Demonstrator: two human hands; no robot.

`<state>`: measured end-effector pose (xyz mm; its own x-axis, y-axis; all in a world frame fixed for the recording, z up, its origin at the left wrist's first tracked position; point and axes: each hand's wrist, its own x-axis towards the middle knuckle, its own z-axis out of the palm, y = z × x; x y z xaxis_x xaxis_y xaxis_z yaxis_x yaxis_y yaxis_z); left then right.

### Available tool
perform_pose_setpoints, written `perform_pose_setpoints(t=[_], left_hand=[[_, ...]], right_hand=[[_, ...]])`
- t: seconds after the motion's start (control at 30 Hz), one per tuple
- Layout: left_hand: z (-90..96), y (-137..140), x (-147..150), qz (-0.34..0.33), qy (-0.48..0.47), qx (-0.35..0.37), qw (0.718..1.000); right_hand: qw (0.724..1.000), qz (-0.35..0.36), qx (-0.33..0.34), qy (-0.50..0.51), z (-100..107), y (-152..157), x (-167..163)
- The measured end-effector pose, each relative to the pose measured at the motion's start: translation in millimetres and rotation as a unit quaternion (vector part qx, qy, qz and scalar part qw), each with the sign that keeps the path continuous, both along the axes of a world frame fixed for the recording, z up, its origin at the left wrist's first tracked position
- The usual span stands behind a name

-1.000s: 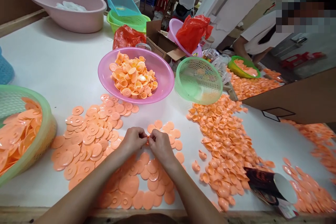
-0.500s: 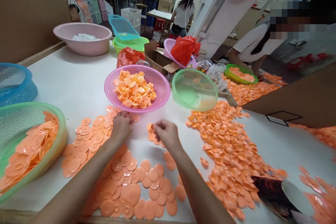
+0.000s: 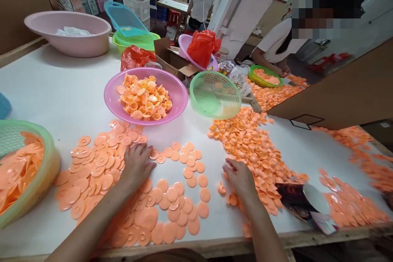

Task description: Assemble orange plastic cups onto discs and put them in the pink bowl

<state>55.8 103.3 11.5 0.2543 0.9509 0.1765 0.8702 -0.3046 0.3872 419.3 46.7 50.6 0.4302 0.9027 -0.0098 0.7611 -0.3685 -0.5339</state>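
My left hand (image 3: 137,164) rests with fingers spread at the right edge of a heap of flat orange plastic discs (image 3: 102,153). My right hand (image 3: 241,179) is at the left edge of a long pile of small orange cup-shaped pieces (image 3: 254,143). Its fingers are apart and point down beside a few loose cups (image 3: 221,188); I see nothing held in them. Between my hands, more orange discs (image 3: 203,194) lie in a loose curve on the white table. Beyond them stands a pink basin (image 3: 110,104) with assembled-looking orange pieces in it.
A green basket (image 3: 50,172) of orange pieces stands at the left, and another green basket (image 3: 215,90) is behind the cup pile. A pale pink basin (image 3: 92,45) sits at the back left. A cardboard panel (image 3: 337,90) borders the right side, where a co-worker (image 3: 276,45) handles orange pieces.
My right hand has moved from the middle discs right to the cup pile, its fingers now spread. My left hand has come slightly nearer and opened. The view has shifted.
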Motion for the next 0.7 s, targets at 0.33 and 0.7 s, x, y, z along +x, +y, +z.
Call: perform_pose_setpoints(t=[0.33, 0.7], left_hand=[[10.7, -3, -2, 0.007, 0.041, 0.006, 0.999], [7.7, -9, 22, -0.054, -0.023, -0.020, 0.998]], right_hand=[[0.999, 0.001, 0.013, 0.041, -10, -16, -1], [0.784, -0.027, 0.015, 0.621, 14, 2, -72]])
